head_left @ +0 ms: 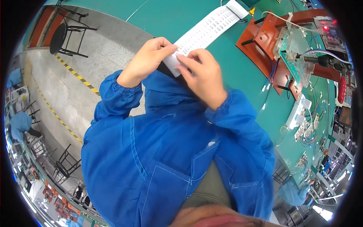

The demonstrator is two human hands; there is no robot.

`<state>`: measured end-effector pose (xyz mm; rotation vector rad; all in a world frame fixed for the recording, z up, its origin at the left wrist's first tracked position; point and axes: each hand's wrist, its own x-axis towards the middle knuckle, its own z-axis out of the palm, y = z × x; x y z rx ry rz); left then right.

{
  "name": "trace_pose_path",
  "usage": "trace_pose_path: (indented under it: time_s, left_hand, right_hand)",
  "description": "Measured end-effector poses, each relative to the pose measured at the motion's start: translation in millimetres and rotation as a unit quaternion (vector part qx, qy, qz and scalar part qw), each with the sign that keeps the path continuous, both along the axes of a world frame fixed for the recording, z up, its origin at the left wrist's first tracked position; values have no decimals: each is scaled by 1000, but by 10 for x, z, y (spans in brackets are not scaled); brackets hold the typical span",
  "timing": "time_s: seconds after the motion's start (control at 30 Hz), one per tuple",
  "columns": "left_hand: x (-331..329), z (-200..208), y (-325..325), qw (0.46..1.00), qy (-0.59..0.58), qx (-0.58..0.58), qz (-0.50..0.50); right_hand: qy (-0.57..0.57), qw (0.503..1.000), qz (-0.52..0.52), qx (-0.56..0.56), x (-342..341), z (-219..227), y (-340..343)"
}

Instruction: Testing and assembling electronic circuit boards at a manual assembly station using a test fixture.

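Observation:
A long white strip of labels (pixel 206 32) with rows of small dark print slants across the green bench, its near end raised at the bench edge. My left hand (pixel 151 56) grips the left side of that near end, thumb on top and fingers partly hidden beneath. From the other side my right hand (pixel 202 72) is closed on the same end, with index finger and thumb at the strip. Whether a single label is between my right fingertips is too small to tell. The far end of the strip lies beside a white block-like piece (pixel 237 8).
On the right of the green bench (pixel 230 72) stands a reddish-brown fixture (pixel 261 38) with a clear-covered circuit board (pixel 291 56) and wires. A red-handled clamp (pixel 342 89), a white power strip (pixel 298 111) and loose wired boards (pixel 308 126) are nearby. A black stool (pixel 60 39) stands left.

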<state>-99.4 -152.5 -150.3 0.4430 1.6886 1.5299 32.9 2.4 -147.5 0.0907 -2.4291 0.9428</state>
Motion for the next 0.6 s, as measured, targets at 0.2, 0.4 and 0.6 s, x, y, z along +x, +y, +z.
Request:
trace_pose_path:
  time_s: [0.2, 0.4, 0.6]
  left_hand:
    - [-35, 29, 69, 997, 50, -23, 51]
    - [-56, 118, 171, 996, 53, -50, 44]
    - [23, 105, 103, 949, 288, -81, 97]
  right_hand:
    - [80, 989, -25, 126, -27, 140, 23]
    - [154, 961, 9, 227, 32, 55, 166]
    - [182, 982, 48, 29, 508, 264, 445]
